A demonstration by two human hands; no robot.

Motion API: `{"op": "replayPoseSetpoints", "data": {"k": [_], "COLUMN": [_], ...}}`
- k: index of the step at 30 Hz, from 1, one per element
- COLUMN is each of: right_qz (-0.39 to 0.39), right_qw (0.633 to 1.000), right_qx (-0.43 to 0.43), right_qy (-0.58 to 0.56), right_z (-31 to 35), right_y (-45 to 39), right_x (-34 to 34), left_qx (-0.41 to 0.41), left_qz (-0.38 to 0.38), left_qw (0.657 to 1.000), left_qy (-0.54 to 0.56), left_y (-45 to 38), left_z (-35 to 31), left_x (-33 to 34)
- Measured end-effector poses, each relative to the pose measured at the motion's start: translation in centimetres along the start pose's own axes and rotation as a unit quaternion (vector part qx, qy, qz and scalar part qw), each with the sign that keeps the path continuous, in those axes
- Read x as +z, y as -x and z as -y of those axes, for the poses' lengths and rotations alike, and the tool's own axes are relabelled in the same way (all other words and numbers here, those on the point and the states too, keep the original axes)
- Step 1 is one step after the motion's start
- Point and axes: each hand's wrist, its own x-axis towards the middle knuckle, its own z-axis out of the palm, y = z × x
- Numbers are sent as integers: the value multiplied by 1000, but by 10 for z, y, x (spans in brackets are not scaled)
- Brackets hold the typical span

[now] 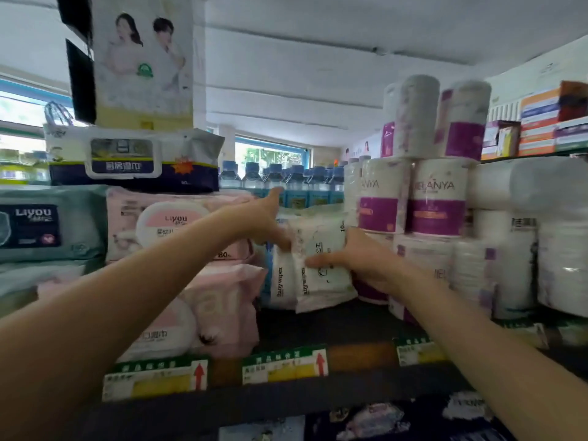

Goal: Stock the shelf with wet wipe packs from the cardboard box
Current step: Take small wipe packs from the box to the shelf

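The wet wipe packs (313, 265), white pouches printed "Baby wipes", stand upright side by side on the shelf (350, 319), in the gap between pink wipe packs (222, 300) on the left and stacked toilet paper rolls (410, 198) on the right. There are at least two of them, the nearer one slightly ahead of the other, and more white packaging lies on top of and behind them.

The right hand (359, 262) grasps the nearer pack from its right side, the thumb laid across the front face and the fingers curled behind it. The left hand (264, 218) reaches in from the left with its forearm stretched over the pink packs; its thumb sticks up and its fingers bend down onto the top left corner of the white packs, touching them. Motion blur hides whether those fingers actually pinch the pack or only press on it.

Above the pink packs sits a navy and white wipe pack with a lid (133, 159), and a green pack (47, 224) lies further left. Blue-capped water bottles (286, 183) stand in a row behind. Green and yellow price tags (284, 366) with red arrows line the front edge of the shelf.
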Motion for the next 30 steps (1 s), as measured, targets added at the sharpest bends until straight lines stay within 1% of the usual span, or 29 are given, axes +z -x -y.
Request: {"op": "replayPoseSetpoints", "data": {"k": [2, 4, 6, 7, 10, 12, 13, 15, 18, 20, 23, 25, 27, 28, 30], "right_qz": [42, 48, 31, 19, -55, -94, -102, -91, -49, -67, -143, -184, -203, -194, -166], "right_qw": [991, 979, 977, 981, 991, 987, 985, 981, 980, 967, 935, 915, 901, 907, 932], "right_qx": [30, 35, 17, 14, 20, 29, 38, 60, 116, 131, 85, 32, 0, -6, 2], "right_qy": [121, 194, 210, 195, 122, 123, 135, 158, 157, 208, 314, 357, 383, 374, 323], "right_z": [-7, -10, -9, -9, -10, -13, -14, -14, -17, -26, -29, -22, -8, -2, 8], "right_y": [-6, -10, -11, -11, -8, -8, -8, -9, -14, -23, -24, -12, 10, 24, 55], "right_x": [1, -2, -10, -16, -35, -45, -48, -50, -36, -24, -12, -8, -6, -5, -3], "left_qx": [-7, -5, 13, 20, 25, 11, 5, 4, 26, 56, 115, 153, 181, 192, 226], "left_qz": [41, 55, 45, 46, 75, 92, 94, 89, 66, 36, -19, -58, -83, -92, -120], "left_qw": [992, 973, 956, 952, 950, 951, 952, 953, 943, 938, 940, 935, 934, 935, 939], "left_qy": [-122, -225, -289, -303, -301, -295, -292, -291, -326, -341, -321, -313, -298, -282, -231], "left_y": [-8, -13, -19, -22, -28, -28, -27, -25, -21, -20, -13, -5, 6, 12, 25], "left_z": [1, -2, -5, -6, -4, -1, 0, 0, -1, -4, -10, -15, -19, -22, -32], "left_x": [7, 14, 19, 21, 25, 28, 29, 30, 30, 32, 32, 29, 26, 26, 27]}}
